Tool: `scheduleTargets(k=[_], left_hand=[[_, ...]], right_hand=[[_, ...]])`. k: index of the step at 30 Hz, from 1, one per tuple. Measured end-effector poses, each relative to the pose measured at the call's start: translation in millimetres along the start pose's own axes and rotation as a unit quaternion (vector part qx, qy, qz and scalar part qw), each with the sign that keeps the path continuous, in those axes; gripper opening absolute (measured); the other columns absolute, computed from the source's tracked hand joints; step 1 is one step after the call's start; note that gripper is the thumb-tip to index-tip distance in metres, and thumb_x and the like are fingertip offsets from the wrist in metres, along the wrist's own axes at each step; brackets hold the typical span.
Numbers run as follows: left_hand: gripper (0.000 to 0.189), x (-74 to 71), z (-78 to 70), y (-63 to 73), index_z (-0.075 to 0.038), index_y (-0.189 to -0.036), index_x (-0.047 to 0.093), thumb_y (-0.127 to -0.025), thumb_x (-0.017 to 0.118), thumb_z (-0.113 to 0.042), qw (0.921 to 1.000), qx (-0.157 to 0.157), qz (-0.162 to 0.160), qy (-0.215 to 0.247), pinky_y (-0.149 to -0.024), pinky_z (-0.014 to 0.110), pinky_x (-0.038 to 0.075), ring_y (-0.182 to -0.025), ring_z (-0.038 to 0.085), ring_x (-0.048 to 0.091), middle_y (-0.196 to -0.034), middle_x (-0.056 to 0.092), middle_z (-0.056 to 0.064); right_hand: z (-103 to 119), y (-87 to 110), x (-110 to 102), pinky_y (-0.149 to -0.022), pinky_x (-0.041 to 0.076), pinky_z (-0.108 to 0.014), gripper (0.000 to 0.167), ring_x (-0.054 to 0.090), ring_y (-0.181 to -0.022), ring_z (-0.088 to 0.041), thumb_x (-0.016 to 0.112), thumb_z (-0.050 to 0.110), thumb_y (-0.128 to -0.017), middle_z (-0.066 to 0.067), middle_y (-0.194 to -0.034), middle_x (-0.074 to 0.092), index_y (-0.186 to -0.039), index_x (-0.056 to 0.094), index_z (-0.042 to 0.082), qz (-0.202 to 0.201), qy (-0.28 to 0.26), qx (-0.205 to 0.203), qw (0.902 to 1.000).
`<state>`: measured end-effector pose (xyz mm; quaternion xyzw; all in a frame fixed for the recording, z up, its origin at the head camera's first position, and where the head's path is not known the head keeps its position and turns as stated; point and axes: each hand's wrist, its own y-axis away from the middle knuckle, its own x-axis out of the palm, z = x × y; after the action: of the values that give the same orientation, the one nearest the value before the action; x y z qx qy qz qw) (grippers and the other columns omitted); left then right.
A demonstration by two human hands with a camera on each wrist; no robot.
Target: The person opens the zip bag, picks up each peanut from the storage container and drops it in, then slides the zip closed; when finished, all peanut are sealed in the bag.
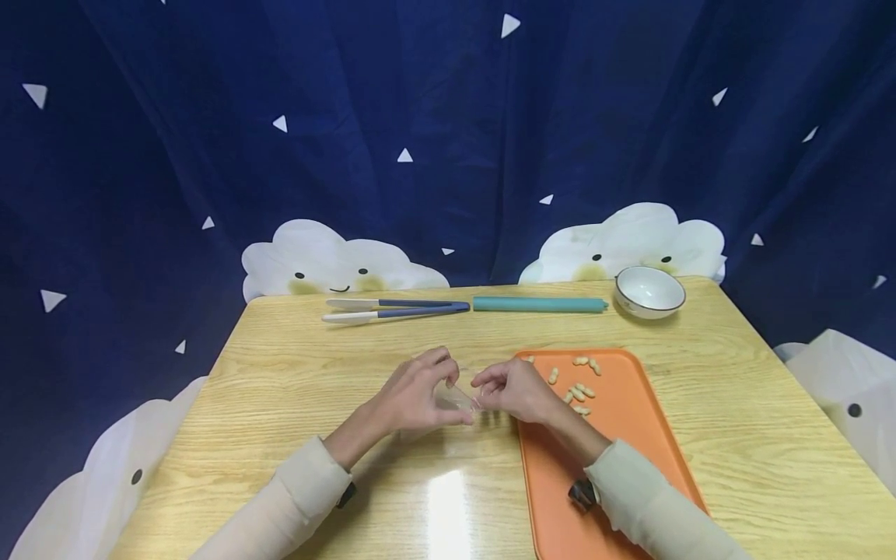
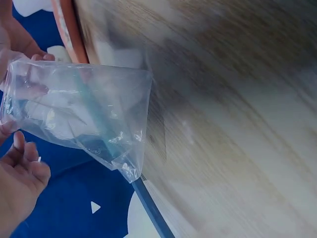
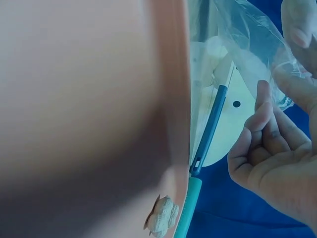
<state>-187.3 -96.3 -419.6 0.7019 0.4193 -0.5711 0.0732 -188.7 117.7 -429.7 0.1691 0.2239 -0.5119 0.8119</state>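
Bag [image 1: 458, 399] of clear plastic hangs just above the tabletop [image 1: 294, 389] between both hands, left hand [image 1: 413, 397] and right hand [image 1: 514, 389] each pinching its edge, beside the tray [image 1: 630, 435] of peanuts [image 1: 579, 389].

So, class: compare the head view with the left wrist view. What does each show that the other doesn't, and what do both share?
Head view only: the bowl, the teal roller, peanuts on the tray, and both sleeves. Left wrist view only: the bag up close, clear and crinkled, apparently empty. Both share: the left hand and right hand holding the bag between them over the table.
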Motion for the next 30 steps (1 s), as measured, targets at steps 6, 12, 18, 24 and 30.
scheduleTargets(k=[6,12,18,24,30], left_hand=[[0.059,4.7,-0.8,1.5,-0.015,-0.097,0.048,-0.064,0.081,-0.052,0.999,-0.029,0.032,0.009,-0.075,0.027,0.049,-0.092,0.014,0.054,-0.113,0.055,0.001],[0.068,9.5,-3.5,5.5,-0.008,-0.117,0.051,-0.069,0.08,-0.046,0.9954,-0.069,0.044,0.049,-0.075,0.027,0.052,-0.089,0.016,0.06,-0.109,0.061,0.003],[0.091,14.0,-4.9,6.9,-0.015,-0.142,0.037,-0.067,0.083,-0.041,0.9884,-0.112,0.038,0.096,-0.102,0.048,0.041,-0.119,0.024,0.055,-0.129,0.057,0.003],[0.09,18.0,-1.4,8.2,-0.016,-0.142,0.04,-0.067,0.084,-0.038,0.9835,-0.13,0.03,0.123,-0.107,0.049,0.034,-0.123,0.023,0.051,-0.131,0.055,0.001],[0.082,16.9,2.2,8.5,-0.017,-0.138,0.045,-0.068,0.083,-0.036,0.9736,-0.159,0.025,0.162,-0.105,0.05,0.037,-0.123,0.021,0.049,-0.133,0.051,-0.003]], right_hand=[[3,0.2,0,-0.059,0.048,-0.021,0.026,0.056,-0.064,-0.008,0.068,0.004,-0.075,-0.001,-0.073,0.069,-0.1,0.072,-0.001,-0.004,0.005,-0.01,0.9999],[5,1.2,-1,-0.058,0.046,-0.02,0.029,0.052,-0.062,-0.007,0.066,0.003,-0.073,-0.001,-0.072,0.066,-0.102,0.071,-0.001,0.0,0.022,-0.016,0.9996],[3,3.1,-2,-0.062,0.05,-0.021,0.031,0.058,-0.063,-0.006,0.071,0.009,-0.075,0.001,-0.073,0.069,-0.104,0.069,-0.003,0.002,0.038,-0.047,0.9982],[4,6.1,-6,-0.064,0.051,-0.021,0.029,0.063,-0.068,-0.007,0.069,0.01,-0.078,0.0,-0.077,0.071,-0.106,0.068,0.0,0.007,0.041,-0.075,0.9963],[0,9.3,-21,-0.068,0.052,-0.023,0.029,0.066,-0.08,-0.01,0.069,0.022,-0.085,-0.003,-0.087,0.073,-0.108,0.068,0.004,0.014,0.038,-0.08,0.9959]])
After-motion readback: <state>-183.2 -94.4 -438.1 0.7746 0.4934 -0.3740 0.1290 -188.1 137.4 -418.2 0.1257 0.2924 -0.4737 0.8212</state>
